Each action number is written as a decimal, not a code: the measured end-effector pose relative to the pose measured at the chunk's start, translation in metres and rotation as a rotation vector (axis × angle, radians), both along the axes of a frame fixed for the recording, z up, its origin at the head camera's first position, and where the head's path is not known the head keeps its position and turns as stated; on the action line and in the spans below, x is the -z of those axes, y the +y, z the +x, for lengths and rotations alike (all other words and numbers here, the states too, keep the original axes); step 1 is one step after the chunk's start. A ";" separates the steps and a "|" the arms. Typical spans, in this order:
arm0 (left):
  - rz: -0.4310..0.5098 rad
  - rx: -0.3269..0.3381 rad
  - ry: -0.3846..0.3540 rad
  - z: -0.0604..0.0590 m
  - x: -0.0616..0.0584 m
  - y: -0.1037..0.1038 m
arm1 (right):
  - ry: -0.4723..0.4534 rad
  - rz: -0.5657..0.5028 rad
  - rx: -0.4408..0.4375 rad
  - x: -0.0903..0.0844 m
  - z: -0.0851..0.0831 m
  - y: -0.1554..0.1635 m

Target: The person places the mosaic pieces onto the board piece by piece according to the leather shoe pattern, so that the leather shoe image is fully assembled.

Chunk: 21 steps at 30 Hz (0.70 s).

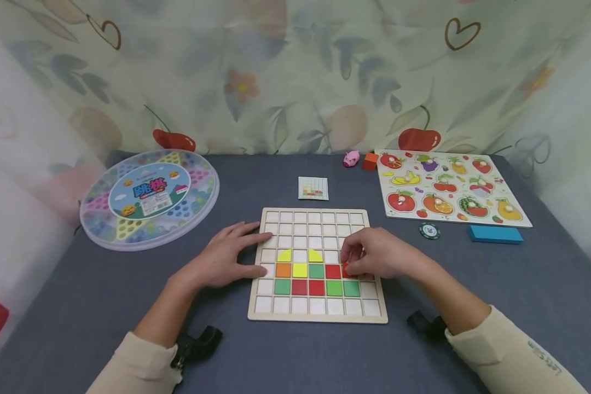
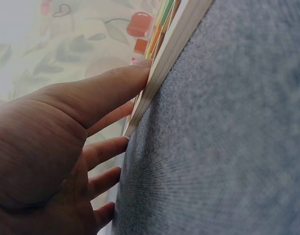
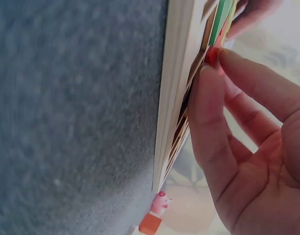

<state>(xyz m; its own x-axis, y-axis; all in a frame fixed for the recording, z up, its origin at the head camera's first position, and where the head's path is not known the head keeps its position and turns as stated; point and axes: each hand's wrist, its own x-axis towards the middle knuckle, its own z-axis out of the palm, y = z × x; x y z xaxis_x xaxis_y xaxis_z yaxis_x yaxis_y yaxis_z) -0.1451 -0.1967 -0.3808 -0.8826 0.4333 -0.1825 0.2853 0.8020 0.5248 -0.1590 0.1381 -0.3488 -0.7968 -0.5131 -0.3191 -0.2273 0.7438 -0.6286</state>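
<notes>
Two cream sleeves (image 1: 512, 355) come in from the near edge of the grey table (image 1: 79, 306), each with a black wrist strap below it. Between them lies a wooden grid board (image 1: 317, 312), square to the person, partly filled with coloured tiles: two yellow half-rounds on top, then a row of orange, yellow, green and red, then a row of green, red, red, green, green. The left hand (image 1: 224, 257) lies flat on the table against the board's left edge, fingers straight and spread, the fingertips (image 2: 140, 73) touching the wooden rim and holding nothing. The right hand (image 1: 379, 254) rests over the board's right part, its thumb and forefinger closed in a pinch on a small red tile (image 1: 347, 269), which sits just right of the red tile in the middle coloured row, at or just above the board's surface; the right wrist view shows the red tile (image 3: 213, 56) nipped between the fingertips close against the board. Beyond the board lies a small pattern card (image 1: 313, 188). To the left sits a round plastic game case (image 1: 150, 197). To the right are a fruit puzzle board (image 1: 450, 189), a green chip (image 1: 429, 231), a blue block (image 1: 495, 234), and farther back a pink pig toy (image 1: 351, 158) beside an orange cube (image 1: 370, 161).
</notes>
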 end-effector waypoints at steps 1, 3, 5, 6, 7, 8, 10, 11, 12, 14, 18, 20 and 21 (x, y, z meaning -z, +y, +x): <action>0.001 -0.001 0.000 0.000 0.000 0.000 | 0.009 0.003 0.001 0.000 0.001 -0.001; 0.003 -0.003 -0.001 0.001 0.000 -0.001 | 0.044 0.020 -0.006 0.000 0.003 -0.002; 0.006 -0.001 0.001 0.001 0.000 -0.001 | 0.089 0.041 -0.017 -0.001 0.005 -0.003; 0.008 -0.001 0.002 0.001 0.000 -0.001 | 0.113 0.052 -0.023 -0.001 0.006 -0.004; 0.007 -0.001 0.002 0.001 0.000 -0.001 | 0.134 0.062 -0.028 -0.001 0.007 -0.005; 0.008 -0.002 0.002 0.001 0.000 -0.001 | 0.156 0.069 -0.033 -0.002 0.008 -0.006; 0.008 -0.001 0.001 0.001 0.001 -0.002 | 0.184 0.078 -0.034 -0.002 0.010 -0.007; 0.007 -0.002 0.002 0.001 0.001 -0.002 | 0.194 0.080 -0.033 -0.002 0.011 -0.008; 0.007 -0.002 0.002 0.001 0.001 -0.002 | 0.201 0.082 -0.028 -0.002 0.012 -0.008; 0.006 -0.001 0.004 0.001 0.001 -0.002 | 0.212 0.083 -0.018 -0.002 0.014 -0.008; 0.003 -0.002 0.005 0.000 0.001 -0.001 | 0.232 0.076 -0.015 -0.001 0.016 -0.007; 0.002 -0.001 0.005 0.000 0.000 -0.001 | 0.233 0.066 -0.019 -0.001 0.016 -0.006; 0.002 -0.002 0.004 0.000 0.000 -0.001 | 0.229 0.060 -0.024 -0.001 0.016 -0.005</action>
